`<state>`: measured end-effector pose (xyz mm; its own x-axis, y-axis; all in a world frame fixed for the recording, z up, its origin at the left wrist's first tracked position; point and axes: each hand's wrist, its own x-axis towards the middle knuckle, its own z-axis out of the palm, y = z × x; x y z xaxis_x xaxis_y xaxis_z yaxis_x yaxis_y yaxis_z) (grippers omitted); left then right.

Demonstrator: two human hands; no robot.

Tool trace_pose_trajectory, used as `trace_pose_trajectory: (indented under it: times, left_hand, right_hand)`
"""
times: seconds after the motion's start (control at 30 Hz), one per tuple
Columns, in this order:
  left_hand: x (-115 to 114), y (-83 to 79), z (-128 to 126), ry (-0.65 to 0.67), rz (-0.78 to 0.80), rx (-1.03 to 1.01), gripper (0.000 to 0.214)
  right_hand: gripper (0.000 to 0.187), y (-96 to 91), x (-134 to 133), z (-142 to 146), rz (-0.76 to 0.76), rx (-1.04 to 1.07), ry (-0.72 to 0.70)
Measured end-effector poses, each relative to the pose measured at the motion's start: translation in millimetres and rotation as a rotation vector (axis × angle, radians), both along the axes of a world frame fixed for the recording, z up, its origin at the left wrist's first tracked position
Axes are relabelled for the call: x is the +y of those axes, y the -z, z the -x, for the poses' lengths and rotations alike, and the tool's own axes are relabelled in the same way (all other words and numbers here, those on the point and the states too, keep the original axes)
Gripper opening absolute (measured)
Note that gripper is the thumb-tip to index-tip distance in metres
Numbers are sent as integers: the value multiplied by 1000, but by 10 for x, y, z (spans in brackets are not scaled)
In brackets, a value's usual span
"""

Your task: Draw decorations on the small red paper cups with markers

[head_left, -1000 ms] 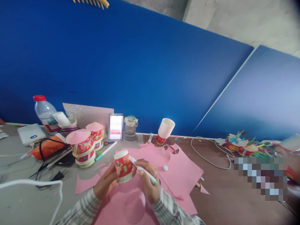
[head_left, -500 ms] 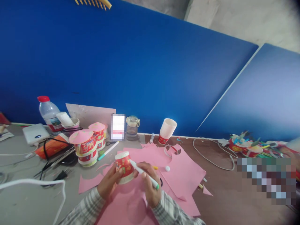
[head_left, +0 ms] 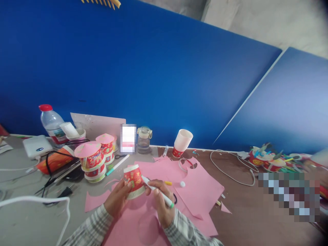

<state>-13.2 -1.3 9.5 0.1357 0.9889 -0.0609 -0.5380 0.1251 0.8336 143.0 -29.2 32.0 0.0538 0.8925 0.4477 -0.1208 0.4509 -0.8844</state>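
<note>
My left hand (head_left: 116, 201) grips an upside-down red patterned paper cup (head_left: 133, 181) held just above the pink paper sheets (head_left: 200, 191). My right hand (head_left: 161, 201) pinches a white marker with a green end (head_left: 159, 192), its tip resting against the cup's right side. Both hands hover over the pink sheets near the table's front. Plaid sleeves cover both wrists.
Left of the hands stand stacked red cups with pink cone lids (head_left: 89, 160), another pair (head_left: 106, 147), a water bottle (head_left: 51, 123), a charger and black cables (head_left: 53, 171). Behind are a glass jar (head_left: 144, 140), a tilted paper cup (head_left: 181, 141), a white cable (head_left: 230, 167) and craft clutter (head_left: 269, 160).
The cup has been turned slightly in my left hand and sits a little lower and further left. The marker tip stays against it.
</note>
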Motion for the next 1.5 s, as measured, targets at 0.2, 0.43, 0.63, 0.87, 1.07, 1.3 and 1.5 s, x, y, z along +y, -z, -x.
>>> trace_pose_trajectory:
  times: [0.2, 0.43, 0.63, 0.87, 1.07, 1.3, 1.5]
  left_hand:
    - [-11, -22, -2, -5, 19, -46, 25]
    - [15, 42, 4, -26, 50, -42, 31]
    - [11, 31, 9, -33, 57, -25, 32]
    - [7, 14, 11, -10, 53, -16, 33]
    - [17, 42, 6, -26, 71, -8, 35]
    - [4, 18, 0, -20, 58, 15, 31]
    - [6, 21, -3, -48, 59, 21, 34]
  right_hand:
    - [19, 2, -21, -12, -21, -98, -10]
    - [15, 52, -23, 13, 25, -102, 19]
    - [14, 60, -20, 11, 42, -125, 8]
    - [14, 77, -7, 20, 56, -97, -3]
    - [13, 97, 1, 28, 65, -85, 1]
    - [13, 63, -19, 26, 71, -132, -3]
    - [14, 71, -14, 37, 68, -96, 13]
